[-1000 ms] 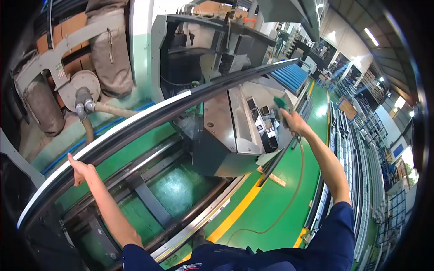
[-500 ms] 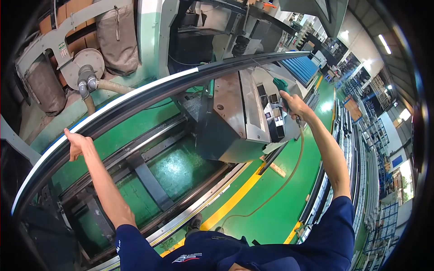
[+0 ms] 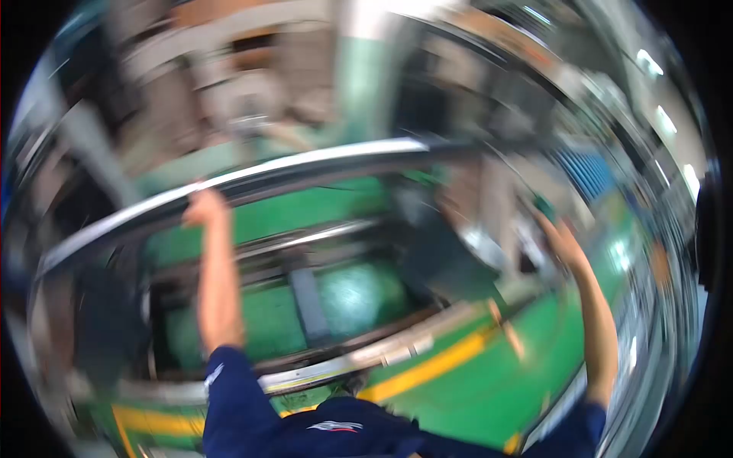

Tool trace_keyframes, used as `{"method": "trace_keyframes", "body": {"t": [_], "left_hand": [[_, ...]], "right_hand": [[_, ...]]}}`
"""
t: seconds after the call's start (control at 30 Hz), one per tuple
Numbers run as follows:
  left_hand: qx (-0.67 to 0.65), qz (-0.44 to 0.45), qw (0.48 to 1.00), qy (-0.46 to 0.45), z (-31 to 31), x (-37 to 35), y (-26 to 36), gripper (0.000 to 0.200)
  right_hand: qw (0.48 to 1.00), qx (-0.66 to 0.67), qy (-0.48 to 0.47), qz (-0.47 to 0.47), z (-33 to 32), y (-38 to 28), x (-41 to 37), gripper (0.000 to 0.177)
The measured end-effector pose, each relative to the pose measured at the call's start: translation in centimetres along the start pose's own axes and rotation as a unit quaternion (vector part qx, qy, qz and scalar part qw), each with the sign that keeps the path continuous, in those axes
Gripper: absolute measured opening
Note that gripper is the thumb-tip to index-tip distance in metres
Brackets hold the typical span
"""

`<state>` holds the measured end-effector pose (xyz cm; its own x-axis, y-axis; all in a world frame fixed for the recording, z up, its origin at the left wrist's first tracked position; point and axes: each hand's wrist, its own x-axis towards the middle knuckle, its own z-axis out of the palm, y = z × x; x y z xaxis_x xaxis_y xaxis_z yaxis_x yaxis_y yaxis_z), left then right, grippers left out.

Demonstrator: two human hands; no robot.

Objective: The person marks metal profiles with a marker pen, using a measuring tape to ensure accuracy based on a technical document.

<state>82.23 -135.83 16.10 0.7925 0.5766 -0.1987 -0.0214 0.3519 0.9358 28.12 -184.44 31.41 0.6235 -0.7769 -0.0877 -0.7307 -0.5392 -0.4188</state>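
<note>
Two bare hands show at the ends of our outstretched arms, both smeared by motion blur. Our left hand [image 3: 205, 208] is closed on the long dark profile [image 3: 321, 169], thumb up by its white-faced edge and fingers folded below; we cannot tell how tightly it grips. Our right hand [image 3: 563, 240] is wrapped around a green air gun [image 3: 543, 204], whose thin nozzle [image 3: 513, 169] points up and left toward the profile. The profile slants across the view from lower left to upper right, above the machine bed [image 3: 309, 305] and behind the dark angled machine housing [image 3: 447, 256]. Blue rollers [image 3: 584, 174] sit near its far right end. Below the bed's front rail [image 3: 359, 359], a yellow line [image 3: 435, 374] crosses the green floor [image 3: 534, 347].
</note>
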Motion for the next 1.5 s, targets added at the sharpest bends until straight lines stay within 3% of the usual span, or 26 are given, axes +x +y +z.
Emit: {"method": "trace_keyframes", "body": {"t": [0.1,0.13,0.2,0.23,0.3,0.43,0.53,0.67,0.7,0.77,0.8,0.83,0.87,0.9,0.93,0.97,1.03,1.1,1.13,1.2,1.23,1.27,1.3,1.37,1.47,1.5], "left_hand": [[0.151,0.019,0.987,0.051,-1.2,6.8,-0.9,0.137],[0.088,-0.010,0.991,0.098,-1.2,7.1,-0.6,0.143],[0.037,-0.057,0.996,0.052,-2.4,6.8,1.0,0.149],[0.042,-0.068,0.996,0.043,-2.3,7.2,0.9,0.148],[0.065,-0.079,0.994,0.028,-2.0,8.2,0.5,0.149],[0.100,-0.131,0.986,0.002,-2.6,7.4,2.0,0.149],[0.072,-0.123,0.990,-0.011,-3.0,6.9,1.8,0.146],[0.044,-0.118,0.992,-0.002,-1.7,5.7,1.4,0.146],[0.039,-0.136,0.990,-0.019,-2.4,5.1,1.9,0.146],[0.080,-0.113,0.990,0.011,-0.4,7.8,-0.7,0.147],[0.116,-0.132,0.984,-0.022,-1.6,6.9,0.5,0.149],[0.022,-0.166,0.976,-0.138,-2.9,7.5,0.2,0.147],[-0.044,-0.125,0.887,-0.442,-6.1,9.6,0.0,0.140],[-0.074,-0.130,0.862,-0.484,-7.8,9.0,-0.4,0.127],[-0.097,-0.112,0.908,-0.391,-8.6,6.8,-1.4,0.118],[-0.113,-0.087,0.945,-0.295,-9.5,4.6,-2.5,0.109],[-0.132,-0.140,0.930,-0.314,-12.3,-0.6,-7.0,0.095],[-0.143,-0.201,0.923,-0.294,-16.2,-9.0,-11.0,0.053],[-0.152,-0.239,0.898,-0.338,-16.5,-11.1,-16.8,0.048],[-0.097,-0.320,0.859,-0.388,-19.9,-17.8,-24.8,0.047],[-0.068,-0.275,0.895,-0.344,-21.8,-22.5,-26.4,0.045],[0.035,-0.290,0.880,-0.375,-22.9,-25.0,-29.7,0.049],[0.106,-0.314,0.859,-0.390,-24.1,-27.9,-31.4,0.047],[0.093,-0.339,0.873,-0.338,-27.2,-34.3,-31.3,0.048],[0.113,-0.303,0.871,-0.369,-31.7,-40.8,-30.0,0.048],[0.140,-0.329,0.816,-0.455,-32.8,-41.1,-30.9,0.052]], "right_hand": [[0.963,0.172,-0.078,-0.194,2.5,1.7,1.6,0.052],[0.992,0.067,0.001,-0.107,2.6,3.5,2.2,0.057],[0.983,0.010,0.119,-0.141,5.6,11.3,8.4,0.068],[0.983,0.016,0.159,-0.093,6.3,10.2,6.2,0.071],[0.997,-0.011,-0.056,0.055,4.5,-1.8,-2.1,0.083],[0.998,-0.059,-0.022,0.028,4.5,-2.5,-4.2,0.082],[0.994,-0.013,-0.060,0.088,4.4,-1.0,-2.5,0.075],[0.983,0.165,-0.075,-0.005,5.6,1.8,-0.5,0.068],[0.981,0.052,-0.128,0.139,4.3,-2.2,-2.6,0.071],[0.982,0.165,-0.092,-0.026,6.1,-2.4,-0.7,0.067],[0.973,0.171,-0.138,-0.065,6.1,-4.3,-0.3,0.064],[0.974,0.161,-0.138,-0.082,6.1,-7.2,-0.8,0.059],[0.975,0.148,-0.138,-0.096,6.1,-10.1,-1.6,0.054],[0.975,0.136,-0.138,-0.111,6.2,-12.7,-3.0,0.051],[0.960,0.212,-0.127,-0.133,7.6,-14.7,-4.1,0.051],[0.962,0.176,-0.135,-0.160,7.9,-15.0,-3.0,0.060],[0.971,0.141,-0.126,-0.145,8.9,-16.8,-5.8,0.062],[0.966,0.096,-0.189,-0.146,9.6,-16.7,-6.9,0.063],[0.969,0.075,-0.169,-0.162,10.5,-16.5,-7.2,0.063],[0.960,0.077,-0.172,-0.206,12.3,-17.1,-9.4,0.062],[0.947,0.103,-0.197,-0.230,13.2,-18.0,-11.6,0.061],[0.944,0.126,-0.248,-0.178,13.6,-19.1,-13.1,0.058],[0.941,0.117,-0.241,-0.205,14.4,-20.1,-15.2,0.058],[0.938,0.106,-0.183,-0.276,17.0,-20.7,-15.3,0.058],[0.907,0.028,-0.224,-0.357,19.1,-22.8,-22.0,0.058],[0.904,0.030,-0.210,-0.371,20.2,-23.1,-22.6,0.057]]}}
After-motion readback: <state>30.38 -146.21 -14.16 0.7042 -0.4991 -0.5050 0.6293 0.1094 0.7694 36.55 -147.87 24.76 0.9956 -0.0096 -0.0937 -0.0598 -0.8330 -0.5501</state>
